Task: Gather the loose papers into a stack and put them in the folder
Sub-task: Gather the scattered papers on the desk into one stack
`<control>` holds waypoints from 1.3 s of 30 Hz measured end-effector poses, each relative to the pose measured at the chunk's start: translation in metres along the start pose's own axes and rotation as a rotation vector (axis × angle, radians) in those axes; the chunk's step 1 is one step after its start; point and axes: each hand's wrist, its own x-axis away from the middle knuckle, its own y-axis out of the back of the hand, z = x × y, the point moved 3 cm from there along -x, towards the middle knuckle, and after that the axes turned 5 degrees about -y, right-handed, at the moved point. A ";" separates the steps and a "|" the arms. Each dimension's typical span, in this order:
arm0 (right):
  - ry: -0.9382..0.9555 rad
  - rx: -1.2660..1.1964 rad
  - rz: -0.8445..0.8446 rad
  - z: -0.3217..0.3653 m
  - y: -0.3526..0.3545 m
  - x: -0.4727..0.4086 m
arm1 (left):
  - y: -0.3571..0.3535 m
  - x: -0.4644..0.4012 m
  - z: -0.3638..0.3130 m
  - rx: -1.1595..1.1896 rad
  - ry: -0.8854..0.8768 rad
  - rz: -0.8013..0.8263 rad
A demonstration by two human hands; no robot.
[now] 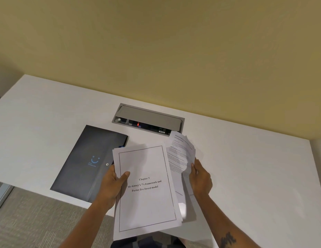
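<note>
1. Nearest the camera, two bare forearms reach forward over the grey carpet [30, 221] and the front edge of the white tabletop [254, 167].
2. The left hand [111, 185] holds the stack of papers [147, 199] by its left edge; its grip is closed on the stack, with the thumb lying across the top sheet and the fingers hidden underneath.
3. The top sheet has a thin ruled border and printed lines reading "Chapter 3", "Mc-kinsey's 7's framework and" and "Porter five forces model". The sheets under it are not squared up, so their edges fan out along the right side and the top.
4. The stack is lifted and tilted, its lower end hanging past the tabletop's front edge.
5. The right hand [200, 178] grips the loose pages [181, 154] just right of the stack; the fingers are closed on their right edge. These pages carry small blurred text and curl upward at the far end.
6. Left of the stack the dark folder [88, 163] lies flat and shut on the tabletop, with a pale blue smile mark and a small round snap [107, 164] on its cover.
7. Farther back, a grey cable box [149, 117] is set into the tabletop, with a small red light inside.
8. Beyond it rises a yellow wall [156, 42].
</note>
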 end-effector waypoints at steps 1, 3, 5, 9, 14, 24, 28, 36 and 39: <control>-0.010 -0.004 -0.002 0.000 0.002 0.000 | 0.000 0.001 0.001 -0.007 -0.001 0.000; -0.013 -0.010 -0.022 -0.001 0.005 0.001 | 0.002 0.003 0.002 -0.029 -0.001 -0.005; -0.003 -0.005 -0.057 -0.002 0.010 0.001 | 0.004 0.004 0.004 -0.033 -0.006 -0.008; 0.023 -0.010 -0.144 -0.011 0.020 0.003 | 0.003 0.009 0.005 -0.029 -0.022 0.000; -0.037 -0.104 -0.206 -0.030 0.034 0.004 | -0.002 0.015 0.004 -0.036 -0.014 0.005; -0.099 -0.611 0.120 -0.058 0.055 0.008 | -0.018 0.024 -0.001 -0.038 0.024 0.043; -0.172 -0.712 0.375 -0.052 0.055 0.023 | -0.021 0.024 0.000 -0.057 0.048 0.072; -0.106 -0.677 0.633 -0.031 0.038 0.054 | -0.027 0.025 0.009 -0.217 0.118 0.166; -0.124 -0.692 0.704 -0.026 0.025 0.064 | -0.026 0.026 0.017 -0.222 0.173 0.189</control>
